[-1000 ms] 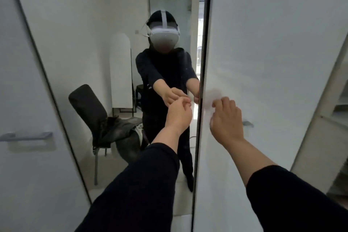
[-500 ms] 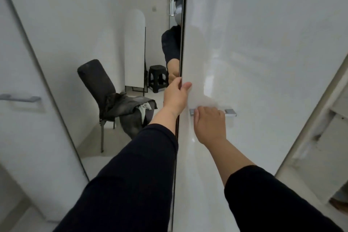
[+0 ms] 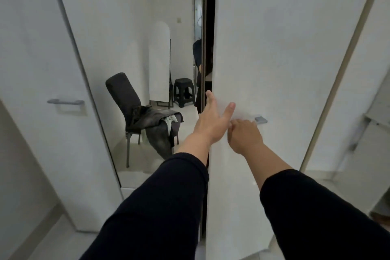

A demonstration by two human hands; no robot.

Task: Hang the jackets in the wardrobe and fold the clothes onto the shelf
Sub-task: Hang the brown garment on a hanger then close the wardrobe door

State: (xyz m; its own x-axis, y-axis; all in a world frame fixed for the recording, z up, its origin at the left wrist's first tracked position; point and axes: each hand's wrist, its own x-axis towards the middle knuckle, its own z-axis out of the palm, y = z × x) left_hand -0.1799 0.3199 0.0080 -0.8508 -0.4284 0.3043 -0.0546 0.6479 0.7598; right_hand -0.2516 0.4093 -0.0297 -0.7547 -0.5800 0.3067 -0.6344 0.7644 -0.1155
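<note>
My right hand grips the left end of the metal handle on a white wardrobe door. My left hand lies open at that door's left edge, fingers straight and thumb spread over the door face. A dark gap shows between this door and the mirror panel. In the mirror I see a black chair with a dark jacket and a pale cloth draped over its seat.
Another white door with a metal handle stands at the left. The mirror also reflects a black stool and an arched white panel. Blurred wardrobe shelving shows at the far right.
The white door has swung, opening a dark gap beside the mirror. My left hand has gone from curling over the door's edge to flat and spread. My right hand stays on the handle.
</note>
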